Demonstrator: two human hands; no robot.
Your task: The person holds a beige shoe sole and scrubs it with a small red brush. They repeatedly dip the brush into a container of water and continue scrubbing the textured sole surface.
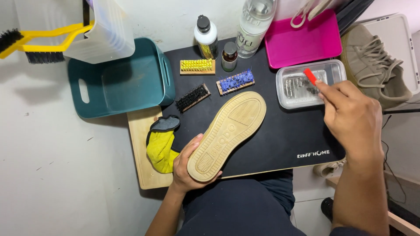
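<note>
Black matting covers the worktop [280,140], where three small brushes [235,81], two bottles [206,37], a teal basin [118,83], a pink tray [302,41] and a clear tub [306,85] crowd the far side. The left hand [186,164] grips the heel of a shoe [227,135] turned tan sole up, its long axis running diagonally, toe pointing away to the right. The right hand [350,118] pinches a small red-handled tool [310,76] over the tub.

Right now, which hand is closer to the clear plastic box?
Right. The right hand holds a red-handled tool over the clear plastic box; the left hand grips the shoe further away.
</note>
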